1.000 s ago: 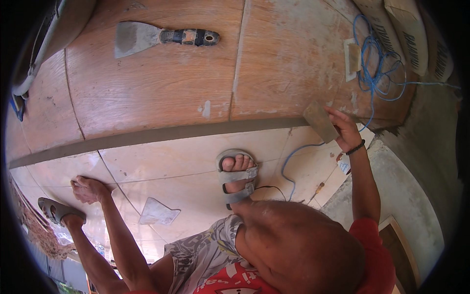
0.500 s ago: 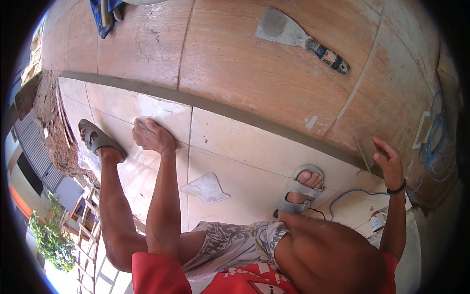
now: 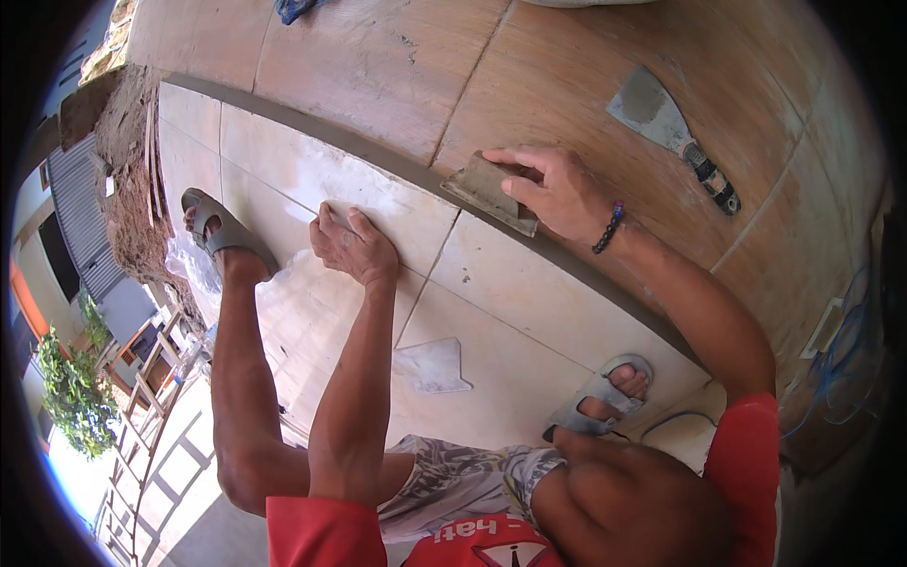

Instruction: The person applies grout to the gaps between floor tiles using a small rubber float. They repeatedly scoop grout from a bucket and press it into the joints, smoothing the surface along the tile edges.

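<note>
Currently, one flat grey pad point(image 3: 487, 196), pinched between fingers of the right hand point(image 3: 562, 194), sits midway along the grey strip point(image 3: 609, 286) edging the pale tiled floor point(image 3: 515, 293), brought from the strip's right end, nearer the left hand point(image 3: 357, 248), fingers curled, contents unclear.

Across the long grey strip point(image 3: 614, 298) from me, the brown wood-grained tile floor point(image 3: 557, 104) carries a broad-bladed scraper with a black handle point(image 3: 677, 139), while on my side of it glossy cream tiles point(image 3: 529, 307) bear a flat, whitish, angular piece point(image 3: 435, 366).
</note>
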The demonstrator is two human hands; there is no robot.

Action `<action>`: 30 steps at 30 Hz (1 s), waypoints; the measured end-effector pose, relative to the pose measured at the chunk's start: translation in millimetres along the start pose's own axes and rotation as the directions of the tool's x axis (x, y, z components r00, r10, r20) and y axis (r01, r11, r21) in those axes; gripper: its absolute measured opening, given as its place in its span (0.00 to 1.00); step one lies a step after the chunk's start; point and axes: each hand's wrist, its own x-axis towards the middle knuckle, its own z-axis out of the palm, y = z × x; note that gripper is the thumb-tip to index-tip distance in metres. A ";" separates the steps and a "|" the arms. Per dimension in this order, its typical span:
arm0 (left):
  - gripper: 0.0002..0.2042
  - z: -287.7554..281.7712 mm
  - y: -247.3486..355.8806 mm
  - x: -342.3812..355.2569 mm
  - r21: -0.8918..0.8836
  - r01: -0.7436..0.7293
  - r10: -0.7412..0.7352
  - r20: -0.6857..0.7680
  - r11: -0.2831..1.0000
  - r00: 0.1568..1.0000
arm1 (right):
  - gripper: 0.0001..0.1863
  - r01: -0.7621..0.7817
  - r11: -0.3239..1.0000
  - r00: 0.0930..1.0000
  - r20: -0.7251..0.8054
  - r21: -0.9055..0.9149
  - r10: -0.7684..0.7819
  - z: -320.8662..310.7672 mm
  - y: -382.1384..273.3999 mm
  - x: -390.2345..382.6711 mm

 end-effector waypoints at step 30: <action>0.27 -9.4 9.2 0.3 -0.009 0.028 -0.028 0.035 1.000 0.999 | 0.20 -0.009 0.999 1.000 -0.026 -0.053 0.008 -24.5 -17.2 -30.5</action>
